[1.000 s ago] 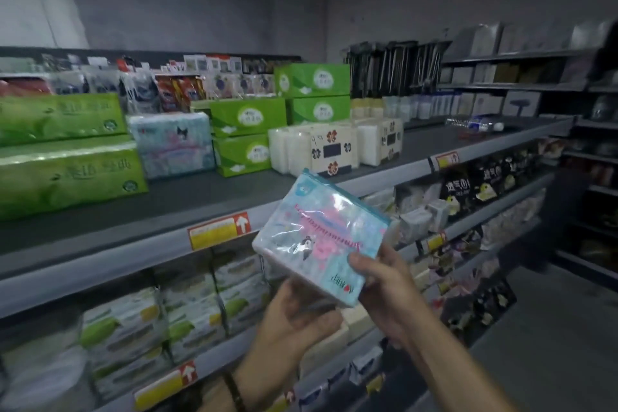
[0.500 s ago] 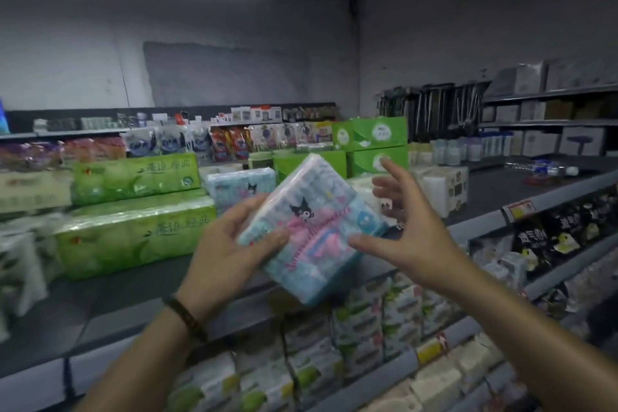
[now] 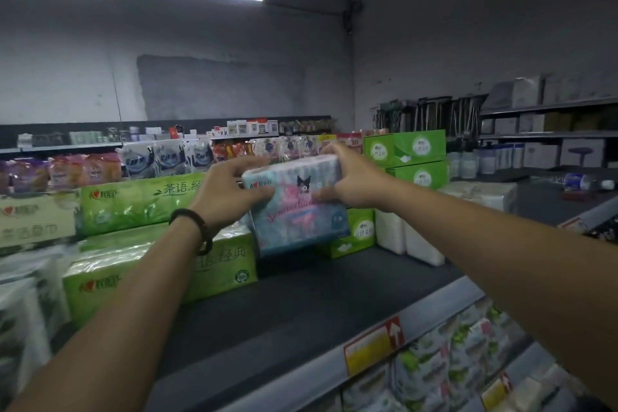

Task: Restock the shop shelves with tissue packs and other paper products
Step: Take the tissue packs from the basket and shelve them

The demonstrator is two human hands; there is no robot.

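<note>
The shelf below the grips is part stocked; green packs lie left of them, green boxes right. The blue tissue pack, between them, has its top corners clasped by left grip and right grip; releasing it seems outstanding.

A shop: long grey shelves edged with yellow price tags, stocked with rows of wrapped tissue packs.
</note>
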